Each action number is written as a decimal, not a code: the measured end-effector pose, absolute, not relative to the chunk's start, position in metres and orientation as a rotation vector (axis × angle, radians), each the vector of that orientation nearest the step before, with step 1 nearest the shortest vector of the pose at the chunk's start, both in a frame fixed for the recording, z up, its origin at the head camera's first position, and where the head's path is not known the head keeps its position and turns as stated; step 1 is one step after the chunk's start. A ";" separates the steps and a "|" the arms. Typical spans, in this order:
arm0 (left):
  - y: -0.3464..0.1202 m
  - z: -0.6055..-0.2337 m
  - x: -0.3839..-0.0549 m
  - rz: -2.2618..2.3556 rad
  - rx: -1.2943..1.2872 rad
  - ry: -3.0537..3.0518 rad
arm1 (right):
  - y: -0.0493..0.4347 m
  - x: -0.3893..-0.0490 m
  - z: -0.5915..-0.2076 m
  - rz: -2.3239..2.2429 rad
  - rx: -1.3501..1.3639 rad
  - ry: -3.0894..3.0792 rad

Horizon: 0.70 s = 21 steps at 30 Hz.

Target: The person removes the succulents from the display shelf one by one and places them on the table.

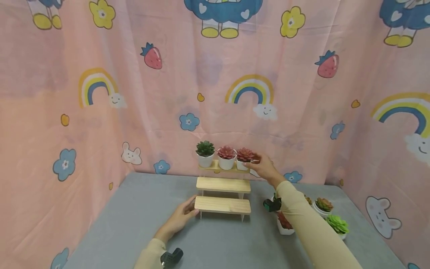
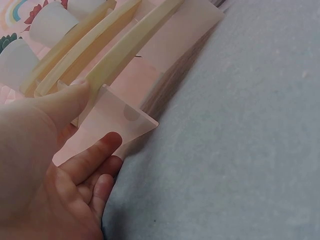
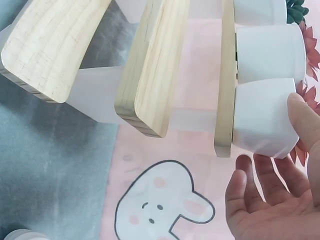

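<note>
"On the far top step (image 3: 226,100) of the stand (image 1: 223,184), what does the right hand (image 1: 265,170) have?"

"The right-end pot (image 1: 240,165), pinched between thumb and fingers, just beside the middle pot (image 1: 226,164)."

"And the left hand (image 1: 180,217)?"

"Gripping the left end of the near step (image 1: 222,204)."

"What could go wrong?"

"A leftward nudge might shove the middle pot; release too far right could tip the held one off."

Wooden stand (image 2: 95,42), one: left hand (image 2: 40,170) touching lowest board's (image 2: 132,42) end; white plant pots (image 2: 52,27), three, along top board's (image 2: 70,44) edge.
</note>
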<state>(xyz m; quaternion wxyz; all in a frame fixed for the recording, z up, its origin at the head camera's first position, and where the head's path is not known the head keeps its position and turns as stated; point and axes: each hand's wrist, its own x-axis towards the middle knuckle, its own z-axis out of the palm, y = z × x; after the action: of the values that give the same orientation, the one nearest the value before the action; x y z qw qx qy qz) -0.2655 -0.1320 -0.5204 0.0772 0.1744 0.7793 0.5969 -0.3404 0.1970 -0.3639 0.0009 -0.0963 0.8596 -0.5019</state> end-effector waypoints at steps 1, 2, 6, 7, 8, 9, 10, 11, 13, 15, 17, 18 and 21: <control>-0.132 -0.520 -0.266 1.787 0.518 2.334 | 0.198 -0.340 -0.364 -1.576 -0.306 2.707; -0.131 -0.520 -0.266 1.785 0.517 2.337 | 0.198 -0.341 -0.364 -1.579 -0.313 2.711; -0.131 -0.520 -0.266 1.781 0.511 2.334 | 0.203 -0.339 -0.365 -1.603 -0.327 2.715; -0.131 -0.520 -0.266 1.783 0.510 2.330 | 0.204 -0.338 -0.365 -1.610 -0.331 2.712; -0.131 -0.520 -0.266 1.784 0.513 2.327 | 0.206 -0.337 -0.366 -1.609 -0.335 2.712; -0.131 -0.521 -0.265 1.785 0.513 2.325 | 0.207 -0.336 -0.366 -1.608 -0.339 2.713; -0.132 -0.521 -0.265 1.786 0.514 2.326 | 0.209 -0.334 -0.366 -1.606 -0.339 2.716; -0.132 -0.522 -0.265 1.786 0.515 2.327 | 0.211 -0.333 -0.366 -1.607 -0.336 2.716; -0.132 -0.522 -0.265 1.790 0.511 2.331 | 0.215 -0.330 -0.365 -1.600 -0.352 2.720; -0.132 -0.522 -0.265 1.785 0.512 2.340 | 0.220 -0.327 -0.364 -1.593 -0.363 2.729; -0.131 -0.522 -0.266 1.781 0.508 2.346 | 0.223 -0.324 -0.363 -1.584 -0.367 2.737; -0.131 -0.522 -0.266 1.777 0.508 2.348 | 0.225 -0.323 -0.362 -1.578 -0.368 2.743; -0.131 -0.524 -0.266 1.776 0.510 2.350 | 0.228 -0.318 -0.361 -1.549 -0.356 2.764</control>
<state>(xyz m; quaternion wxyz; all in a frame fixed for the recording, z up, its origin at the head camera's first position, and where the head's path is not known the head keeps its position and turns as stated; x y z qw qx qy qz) -0.2663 -0.1314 -0.5239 0.0759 0.1700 0.7838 0.5924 -0.3181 0.2283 -0.3610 -0.0235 -0.1116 0.8666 -0.4858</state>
